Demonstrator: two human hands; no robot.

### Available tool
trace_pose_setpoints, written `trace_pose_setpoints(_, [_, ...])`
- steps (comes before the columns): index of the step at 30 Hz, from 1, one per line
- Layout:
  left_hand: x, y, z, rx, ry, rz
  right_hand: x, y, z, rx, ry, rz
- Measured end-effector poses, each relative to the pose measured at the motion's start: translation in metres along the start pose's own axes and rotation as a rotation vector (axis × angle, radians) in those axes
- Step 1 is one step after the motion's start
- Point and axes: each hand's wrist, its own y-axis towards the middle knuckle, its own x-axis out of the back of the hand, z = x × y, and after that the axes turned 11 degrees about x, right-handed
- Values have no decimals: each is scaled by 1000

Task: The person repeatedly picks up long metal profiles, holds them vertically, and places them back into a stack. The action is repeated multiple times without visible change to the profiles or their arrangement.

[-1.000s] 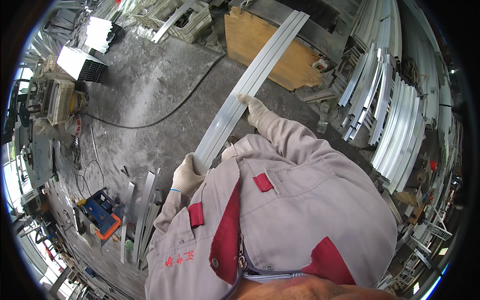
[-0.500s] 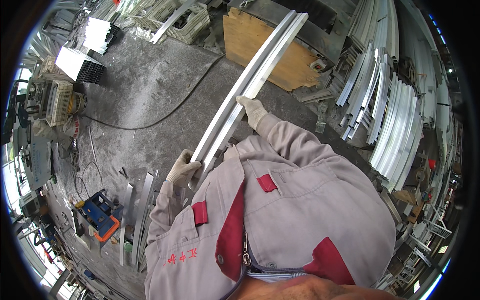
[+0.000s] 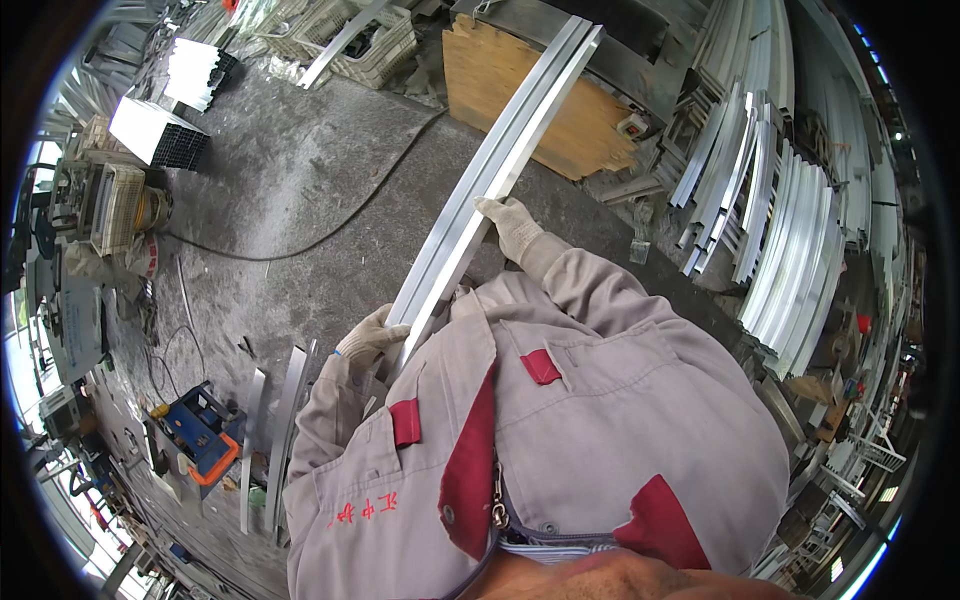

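A long silver metal profile (image 3: 478, 188) slants in front of my body, its far end up and to the right. A groove runs along its length; I cannot tell if it is one piece or two laid together. My left hand (image 3: 372, 338), in a pale knit glove, is closed around the near end, part of which my jacket hides. Farther along, my gloved right hand (image 3: 510, 226) grips the right edge, thumb on top and the other fingers mostly out of sight beneath.
Behind the far end stands a worn wooden board (image 3: 530, 95). Stacked metal profiles (image 3: 795, 260) lie at the right. A black cable (image 3: 330, 238) crosses the grey floor. At lower left are a blue tool case (image 3: 200, 430) and upright metal strips (image 3: 285, 430). Plastic crates (image 3: 375, 60) sit far back.
The profile has rolled a little in my hands and shows a broader flat face. Its far end has shifted slightly left. Both hands keep their hold.
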Motion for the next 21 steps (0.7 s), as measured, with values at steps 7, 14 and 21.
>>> trace_pose_setpoints(7, [-5, -9, -14, 46, -83, 53, 12, 0, 0, -58, -104, 137])
trace_pose_setpoints(14, [-21, 13, 2, 60, 112, 22, 9, -1, 7, 17, -389, -50])
trace_pose_setpoints(21, [-16, 30, 10, 100, 169, -65, -27, -14, 86, 613, -1253, -254])
